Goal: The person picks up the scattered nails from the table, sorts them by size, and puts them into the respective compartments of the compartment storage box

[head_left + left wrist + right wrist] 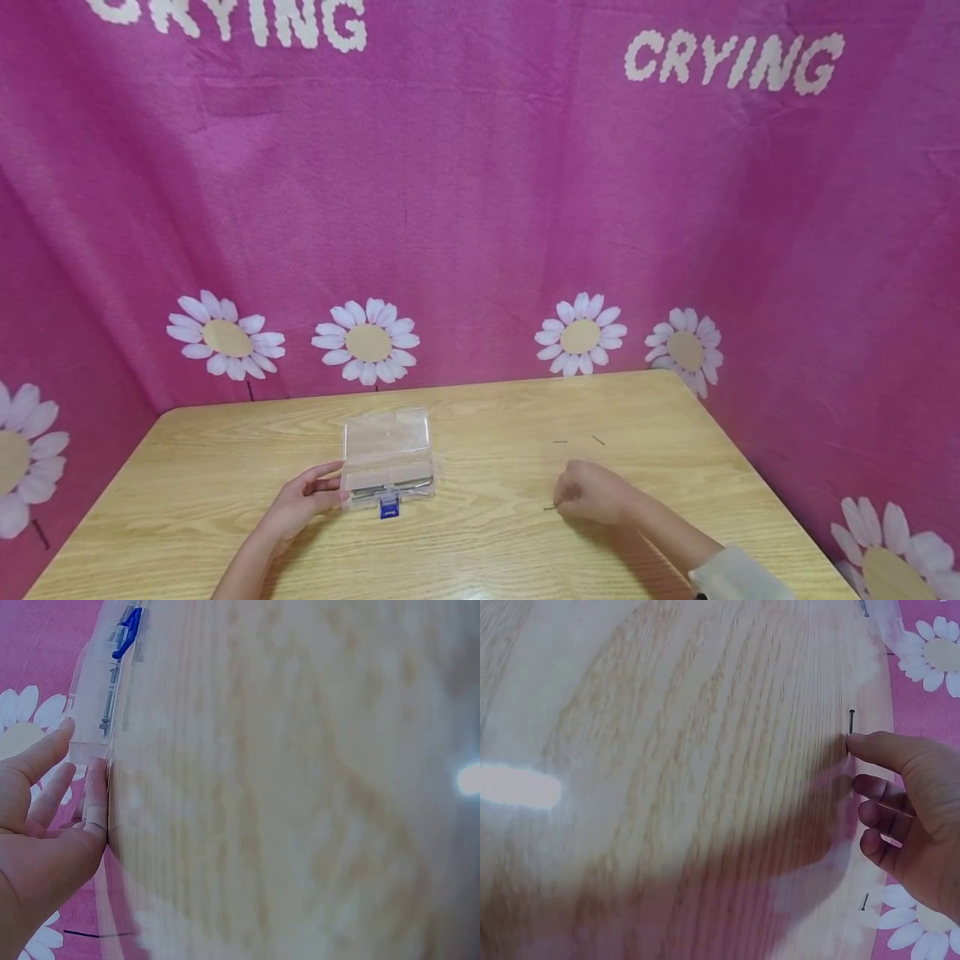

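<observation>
A clear plastic box (387, 475) with a raised lid (387, 433) and a blue latch (389, 507) stands on the table; several thin dark metal pieces lie inside. My left hand (300, 500) is at the box's left side, thumb touching its front corner, fingers loosely extended. On the right, my right hand (596, 493) pinches a thin dark nail (851, 720) between thumb and forefinger, down at the tabletop. The nail's head end sticks out past the thumb; the rest is hidden by the fingers.
Two more nails lie beyond my right hand, one nail (560, 442) nearly level and another nail (597, 440) slanted. The wooden table (480, 550) meets a pink cloth (480, 208) with daisies at its back and sides.
</observation>
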{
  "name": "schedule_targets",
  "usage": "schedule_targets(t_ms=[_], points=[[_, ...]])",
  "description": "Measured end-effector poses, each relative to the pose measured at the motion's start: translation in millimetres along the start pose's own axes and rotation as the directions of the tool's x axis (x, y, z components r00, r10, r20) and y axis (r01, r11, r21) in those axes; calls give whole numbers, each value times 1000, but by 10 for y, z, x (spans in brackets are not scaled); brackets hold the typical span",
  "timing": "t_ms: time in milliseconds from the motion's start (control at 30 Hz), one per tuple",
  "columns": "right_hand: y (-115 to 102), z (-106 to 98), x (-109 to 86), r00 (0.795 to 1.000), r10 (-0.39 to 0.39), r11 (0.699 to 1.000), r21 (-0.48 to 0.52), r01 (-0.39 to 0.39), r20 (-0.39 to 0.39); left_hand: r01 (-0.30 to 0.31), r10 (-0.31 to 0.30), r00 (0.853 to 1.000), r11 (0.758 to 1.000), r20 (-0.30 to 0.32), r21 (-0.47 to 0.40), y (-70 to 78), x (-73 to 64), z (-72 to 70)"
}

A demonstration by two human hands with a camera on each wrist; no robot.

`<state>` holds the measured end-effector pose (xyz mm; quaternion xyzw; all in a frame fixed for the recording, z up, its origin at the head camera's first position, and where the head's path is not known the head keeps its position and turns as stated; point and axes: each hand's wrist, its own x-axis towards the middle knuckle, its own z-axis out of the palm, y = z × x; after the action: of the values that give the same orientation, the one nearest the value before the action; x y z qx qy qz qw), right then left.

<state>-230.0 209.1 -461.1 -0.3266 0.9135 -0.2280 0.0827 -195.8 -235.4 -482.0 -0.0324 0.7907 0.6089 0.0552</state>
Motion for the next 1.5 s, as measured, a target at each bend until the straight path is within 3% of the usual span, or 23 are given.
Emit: schedule_targets(t_ms=[233, 467, 767, 1000, 1300, 1500], points=[[31, 52, -24, 998, 53, 994, 98, -51, -15, 0, 0, 1000, 1000, -8, 7, 9, -15, 11], [9, 58, -36, 998, 44, 993, 108, -40, -34, 28, -28, 999, 1000, -34, 9, 13, -13, 17], [17, 98, -23, 995, 94, 988, 128, -91, -19, 33, -32, 998, 999, -45, 30, -5, 13, 21], [8, 102, 4, 988, 155, 961, 233, -152, 4, 27, -26, 999, 999, -48, 18, 10, -2, 28], [-125, 59, 119, 992, 82, 971, 230, -59, -91, 9, -9, 1000, 1000, -27, 13, 18, -14, 18], [-230, 55, 263, 989, 93, 966, 251, -61, -116, 13, -12, 999, 999, -32, 34, 29, -19, 16]])
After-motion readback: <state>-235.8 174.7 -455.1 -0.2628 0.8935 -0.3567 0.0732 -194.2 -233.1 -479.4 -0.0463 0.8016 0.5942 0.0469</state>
